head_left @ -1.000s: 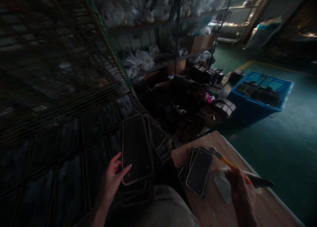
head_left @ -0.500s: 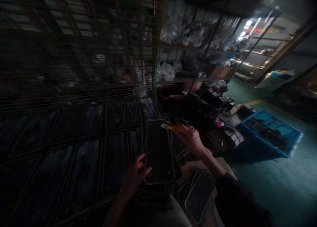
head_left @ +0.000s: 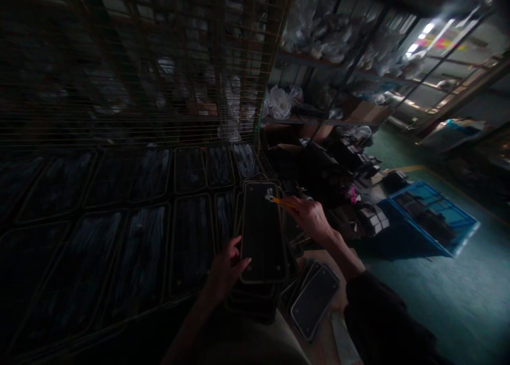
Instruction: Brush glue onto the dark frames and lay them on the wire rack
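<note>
A dark rectangular panel with a pale rim [head_left: 262, 232] lies on top of a stack of like panels in front of me. My left hand [head_left: 227, 266] grips its near left corner, thumb on top. My right hand [head_left: 308, 216] is closed on a small brush with an orange handle [head_left: 279, 200]. The brush tip touches the panel's far right corner. A second small pile of the same panels [head_left: 314, 300] rests on a wooden table at lower right.
Rows of dark panels [head_left: 119, 237] cover a wire rack shelf to the left, with more wire shelves above. Shelving with plastic bags [head_left: 319, 41] and cardboard boxes stands behind. A blue crate [head_left: 432, 216] sits on the green floor at right.
My right hand has brought the brush from the table up to the panel's far corner. The view has swung left toward the rack. My left hand keeps its hold.
</note>
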Demonstrator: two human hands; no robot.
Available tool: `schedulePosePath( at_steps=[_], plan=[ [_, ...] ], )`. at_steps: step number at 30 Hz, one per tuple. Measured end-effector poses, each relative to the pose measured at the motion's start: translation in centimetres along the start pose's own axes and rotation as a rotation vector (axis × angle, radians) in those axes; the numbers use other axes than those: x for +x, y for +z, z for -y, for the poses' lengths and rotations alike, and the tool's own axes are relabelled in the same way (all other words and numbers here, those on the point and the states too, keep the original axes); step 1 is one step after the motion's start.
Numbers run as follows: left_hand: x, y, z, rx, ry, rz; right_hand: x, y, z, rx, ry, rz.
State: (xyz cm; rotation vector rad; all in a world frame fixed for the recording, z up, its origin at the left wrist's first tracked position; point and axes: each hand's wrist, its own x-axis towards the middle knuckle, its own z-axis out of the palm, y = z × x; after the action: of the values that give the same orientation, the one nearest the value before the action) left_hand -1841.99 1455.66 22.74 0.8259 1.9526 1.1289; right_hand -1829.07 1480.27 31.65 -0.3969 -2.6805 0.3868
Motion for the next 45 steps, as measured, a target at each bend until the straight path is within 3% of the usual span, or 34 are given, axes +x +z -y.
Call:
schedulePosePath(
  at_steps=[7,10,13,16,21,24,27,32,36,41,45],
  plan=[
    [-0.2,0.3,0.2,-0.107,0.067,-0.049,-6.1,-4.5,4.7,0.240,-0.017,0.283],
    [-0.4,0.0,-0.2,-0.117,0.034,-0.010,-6.5,-5.3,5.2,0.372,-0.002,0.383],
    [-0.6,-0.4,-0.5,-0.132,0.021,0.017,-4.8,-4.4,3.8,0.579,0.074,0.484],
    [-0.6,-0.7,-0.5,-0.140,0.001,0.039,-1.6,-2.4,1.2,0.631,0.128,0.357],
    [-0.4,-0.8,-0.2,-0.163,-0.017,0.073,4.3,0.1,-1.5,0.279,0.060,0.008],
    [-0.3,-0.7,0.1,-0.194,-0.002,0.067,6.5,1.2,-1.4,0.179,0.069,-0.064],
    [-0.2,-0.7,0.1,-0.198,0.004,0.061,7.1,2.5,-0.8,0.115,0.035,-0.052],
    [-0.2,-0.8,-0.1,-0.220,-0.030,0.067,4.1,3.0,1.0,0.100,-0.111,0.113],
    [-0.3,-0.7,0.0,-0.254,-0.021,0.070,-0.6,0.7,3.5,0.234,-0.173,0.275],
    [-0.3,-0.7,0.1,-0.281,0.011,0.052,-4.6,-2.6,5.9,0.430,-0.072,0.438],
    [-0.3,-0.8,-0.2,-0.278,-0.005,0.054,-4.6,-2.3,4.3,0.662,0.107,0.501]
  ],
)
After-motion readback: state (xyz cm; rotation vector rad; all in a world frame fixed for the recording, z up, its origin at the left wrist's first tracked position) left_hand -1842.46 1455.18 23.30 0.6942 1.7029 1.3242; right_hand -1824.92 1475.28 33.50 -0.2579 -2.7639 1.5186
